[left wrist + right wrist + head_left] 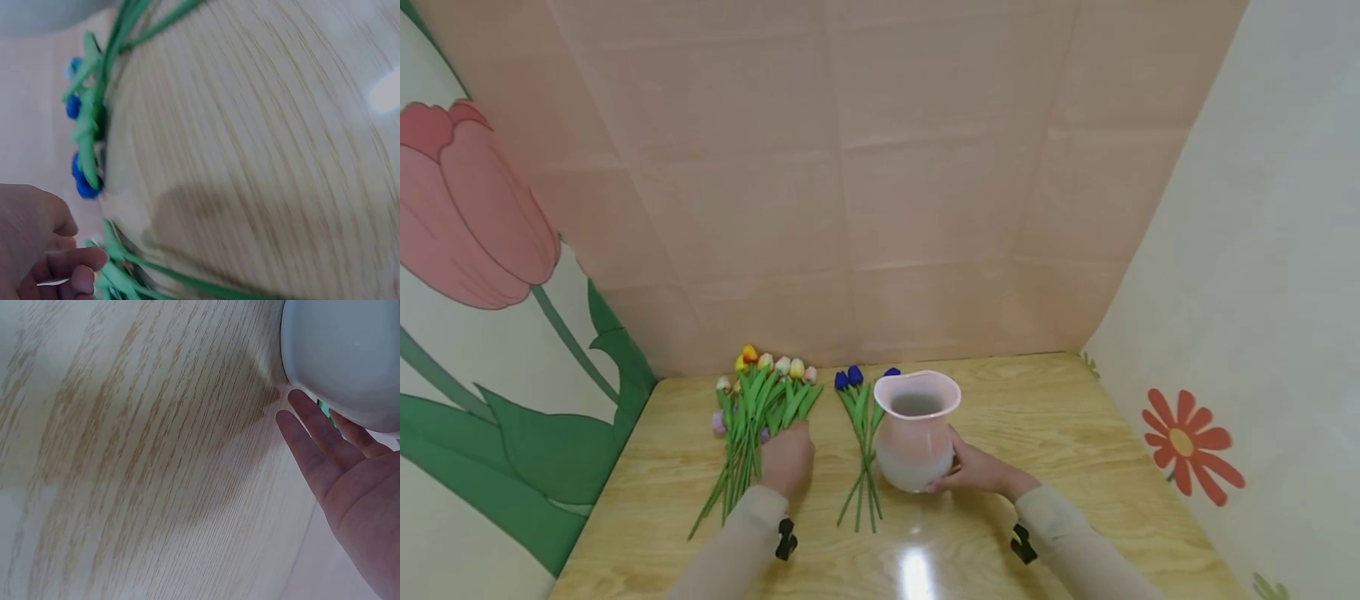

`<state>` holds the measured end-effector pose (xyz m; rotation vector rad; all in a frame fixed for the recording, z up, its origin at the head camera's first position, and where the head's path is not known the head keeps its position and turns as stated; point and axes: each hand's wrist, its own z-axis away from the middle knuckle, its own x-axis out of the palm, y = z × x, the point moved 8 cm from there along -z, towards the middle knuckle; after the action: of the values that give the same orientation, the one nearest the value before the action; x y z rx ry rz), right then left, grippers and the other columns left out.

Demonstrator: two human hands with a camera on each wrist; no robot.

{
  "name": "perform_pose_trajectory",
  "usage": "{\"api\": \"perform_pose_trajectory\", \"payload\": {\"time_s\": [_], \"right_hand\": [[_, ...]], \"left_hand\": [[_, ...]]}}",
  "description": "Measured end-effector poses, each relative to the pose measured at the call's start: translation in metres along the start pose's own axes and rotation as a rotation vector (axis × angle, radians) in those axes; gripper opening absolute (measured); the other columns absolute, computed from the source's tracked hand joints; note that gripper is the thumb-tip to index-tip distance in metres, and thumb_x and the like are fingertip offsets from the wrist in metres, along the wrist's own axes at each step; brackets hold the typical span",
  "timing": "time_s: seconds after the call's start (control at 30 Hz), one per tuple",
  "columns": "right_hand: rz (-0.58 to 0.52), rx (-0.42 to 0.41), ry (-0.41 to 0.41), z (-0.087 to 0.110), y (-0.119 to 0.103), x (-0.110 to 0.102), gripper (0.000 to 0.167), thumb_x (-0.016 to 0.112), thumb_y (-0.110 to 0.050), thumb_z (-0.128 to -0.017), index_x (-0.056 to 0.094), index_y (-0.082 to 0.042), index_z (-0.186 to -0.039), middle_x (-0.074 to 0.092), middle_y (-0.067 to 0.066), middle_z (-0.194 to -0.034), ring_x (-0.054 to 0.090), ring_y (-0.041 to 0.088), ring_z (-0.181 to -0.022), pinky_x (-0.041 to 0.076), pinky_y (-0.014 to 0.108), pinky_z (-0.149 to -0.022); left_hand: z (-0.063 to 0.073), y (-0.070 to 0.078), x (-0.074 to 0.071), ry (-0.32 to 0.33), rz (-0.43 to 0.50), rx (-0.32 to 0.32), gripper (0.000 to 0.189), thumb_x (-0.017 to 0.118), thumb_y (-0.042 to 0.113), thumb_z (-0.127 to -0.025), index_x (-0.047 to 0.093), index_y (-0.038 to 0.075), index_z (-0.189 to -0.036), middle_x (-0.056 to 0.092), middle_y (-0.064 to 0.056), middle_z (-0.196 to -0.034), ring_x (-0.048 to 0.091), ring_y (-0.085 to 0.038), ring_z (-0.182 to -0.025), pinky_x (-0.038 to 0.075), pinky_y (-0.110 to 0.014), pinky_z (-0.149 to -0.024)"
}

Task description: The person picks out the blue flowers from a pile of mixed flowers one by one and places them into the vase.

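A pink-and-white vase [917,450] with a wavy rim stands upright, centre right. My right hand [981,468] is at its right side, fingers mostly straight; in the right wrist view the fingertips [300,400] are right at its lower wall. My left hand [788,460] is over the right side of a pile of artificial tulips [748,433] with green stems and yellow, orange, white, pink and purple heads. In the left wrist view its fingers [87,256] are loosely bent beside green leaves, thumb apart from them. Blue tulips [863,425] lie between this pile and the vase.
A wood-grain table [1037,417] carries everything. Behind it hangs a plain pinkish sheet [887,208]. Side walls show a painted pink tulip [482,208] at left and a red flower [1183,442] at right. Dark straps [786,540] are on both wrists.
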<state>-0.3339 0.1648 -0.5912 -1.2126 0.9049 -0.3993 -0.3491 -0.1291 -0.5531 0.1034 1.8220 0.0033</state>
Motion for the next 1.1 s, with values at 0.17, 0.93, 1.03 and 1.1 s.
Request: {"api": "perform_pose_trajectory", "payload": {"time_s": [0.17,0.93,1.03,1.1], "right_hand": [[-0.005,-0.002,0.000,-0.002,0.002,0.000,0.108,0.081,-0.019,-0.078,0.003,-0.030,-0.152,0.036,0.008,-0.146,0.048,0.027,-0.123,0.047,0.037,-0.092],[-0.008,-0.018,0.004,0.000,0.002,-0.002,0.108,0.080,-0.017,-0.080,0.001,-0.024,-0.154,0.036,0.013,-0.147,0.049,0.029,-0.123,0.047,0.035,-0.091],[-0.017,-0.025,0.005,-0.001,0.005,-0.001,0.108,0.080,-0.017,-0.080,0.001,-0.021,-0.154,0.035,0.015,-0.147,0.050,0.029,-0.122,0.048,0.034,-0.091],[-0.022,-0.030,0.003,-0.001,0.006,-0.001,0.108,0.080,-0.016,-0.079,0.001,-0.021,-0.154,0.035,0.015,-0.147,0.050,0.028,-0.123,0.048,0.034,-0.091]], "left_hand": [[0.002,0.026,-0.016,0.173,-0.006,0.106,0.029,0.065,0.010,-0.084,0.065,0.009,-0.113,0.048,0.001,-0.048,0.039,-0.011,-0.037,0.037,-0.030,-0.035],[0.006,0.086,0.040,-0.088,0.369,0.026,0.012,0.064,0.015,-0.085,0.054,0.010,-0.087,0.060,-0.008,-0.063,0.058,-0.023,-0.051,0.040,-0.036,-0.040],[0.007,0.084,0.049,-0.120,0.457,-0.003,0.013,0.062,0.013,-0.089,0.052,0.006,-0.095,0.061,-0.009,-0.068,0.059,-0.024,-0.055,0.042,-0.037,-0.044],[0.007,0.082,0.059,-0.154,0.490,-0.024,0.017,0.059,0.017,-0.092,0.052,0.004,-0.100,0.061,-0.010,-0.071,0.061,-0.024,-0.058,0.044,-0.037,-0.046]]}}
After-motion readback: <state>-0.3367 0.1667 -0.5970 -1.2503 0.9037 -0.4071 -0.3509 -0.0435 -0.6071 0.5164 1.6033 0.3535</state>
